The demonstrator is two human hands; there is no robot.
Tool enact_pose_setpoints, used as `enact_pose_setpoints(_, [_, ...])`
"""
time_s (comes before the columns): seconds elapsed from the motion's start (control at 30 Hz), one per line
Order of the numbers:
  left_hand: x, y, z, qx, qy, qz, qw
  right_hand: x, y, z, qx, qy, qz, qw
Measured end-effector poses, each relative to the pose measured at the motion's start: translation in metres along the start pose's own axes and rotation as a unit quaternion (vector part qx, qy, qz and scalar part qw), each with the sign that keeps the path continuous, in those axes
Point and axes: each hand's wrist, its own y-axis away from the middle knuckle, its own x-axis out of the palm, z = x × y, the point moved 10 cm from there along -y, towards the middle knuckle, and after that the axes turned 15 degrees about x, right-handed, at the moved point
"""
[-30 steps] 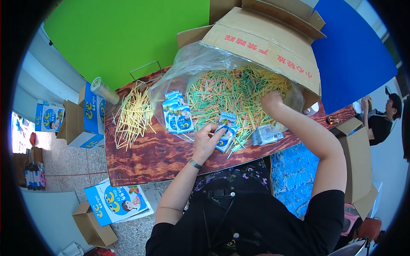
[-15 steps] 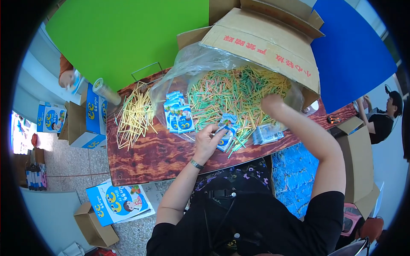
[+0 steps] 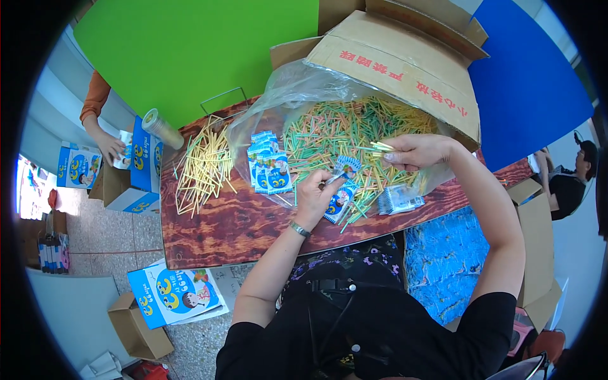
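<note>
My left hand (image 3: pixel 315 195) pinches a small blue-and-white packet (image 3: pixel 345 167) above the table's front part. Just below it lies another such packet (image 3: pixel 341 201). To the right, my right hand (image 3: pixel 418 152) grips a few thin pale-yellow sticks (image 3: pixel 380 146), their ends poking out toward the left. Under both hands spreads a large heap of green, pink and yellow sticks (image 3: pixel 329 130) on clear plastic. Several filled-looking packets (image 3: pixel 269 166) lie overlapped left of the heap. Near my right forearm rests a stack of packets (image 3: pixel 400 200), silvery on top.
A cardboard box (image 3: pixel 405 57) lies tipped behind the heap, with a clear plastic liner (image 3: pixel 285 88) spilling out. Loose yellow sticks (image 3: pixel 206 164) and a clear cylindrical tub (image 3: pixel 161 128) are at the left. Another person's hand (image 3: pixel 111 147) reaches into a blue carton (image 3: pixel 145 155).
My right hand has come up out of the heap toward the left hand, with sticks in it. The other person's hand has lowered to the carton.
</note>
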Motion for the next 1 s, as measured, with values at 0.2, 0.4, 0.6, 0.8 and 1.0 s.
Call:
enact_pose_setpoints(0.2, [-0.005, -0.007, -0.015, 0.039, -0.028, -0.016, 0.999, -0.021, -0.02, -0.001, 0.053, 0.302, -0.182, 0.934])
enact_pose_setpoints(0.4, [-0.008, 0.002, -0.004, 0.012, 0.0, -0.022, 1.0, -0.033, -0.023, -0.006, 0.065, 0.243, -0.206, 0.946])
enact_pose_setpoints(0.6, [-0.016, 0.001, -0.002, 0.03, -0.016, -0.034, 0.999, -0.004, -0.006, 0.037, -0.021, 0.135, -0.102, 0.985])
enact_pose_setpoints(0.8, [-0.019, -0.006, -0.024, 0.1, -0.095, -0.042, 0.99, 0.006, 0.0, 0.067, -0.079, 0.236, -0.146, 0.957])
enact_pose_setpoints(1.0, [-0.021, -0.006, -0.031, 0.108, -0.102, -0.042, 0.988, 0.009, 0.002, 0.086, -0.091, 0.304, -0.211, 0.924])
